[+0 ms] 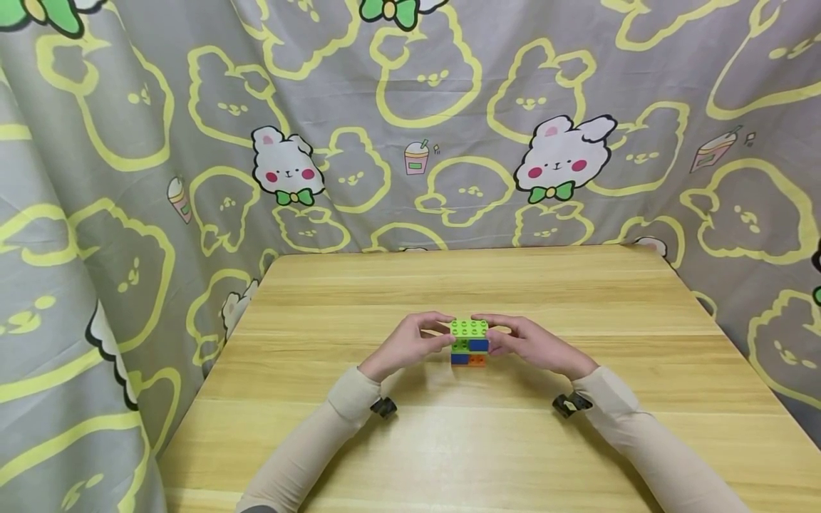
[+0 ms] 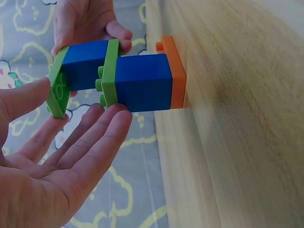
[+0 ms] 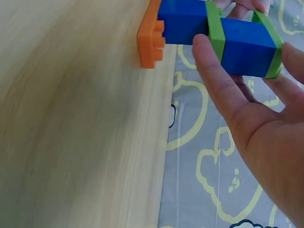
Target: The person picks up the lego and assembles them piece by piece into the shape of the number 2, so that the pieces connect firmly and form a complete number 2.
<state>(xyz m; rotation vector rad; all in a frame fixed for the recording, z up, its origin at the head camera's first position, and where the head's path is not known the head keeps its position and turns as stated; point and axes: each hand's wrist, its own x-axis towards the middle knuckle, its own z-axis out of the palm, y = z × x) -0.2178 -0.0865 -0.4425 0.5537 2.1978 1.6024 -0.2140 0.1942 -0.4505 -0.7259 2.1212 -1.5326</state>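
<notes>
A small stack of toy building bricks stands on the wooden table between both hands. At its bottom lies an orange plate (image 1: 477,360), bearing a blue brick (image 2: 143,83) on its left half. Above that come a light green plate (image 3: 216,31), another blue brick (image 1: 478,345) on the right side, and a light green top plate (image 1: 470,328) with its studs up. My left hand (image 1: 410,345) pinches the top plate's left end between thumb and fingertips. From the right, my right hand (image 1: 529,345) holds the same plate, with one fingertip against the lower green plate.
The wooden table (image 1: 462,442) reaches back to a grey curtain (image 1: 359,92) with yellow outlines and rabbit faces, which also hangs along both sides. Each wrist carries a small black camera, one of them the left wrist camera (image 1: 384,407).
</notes>
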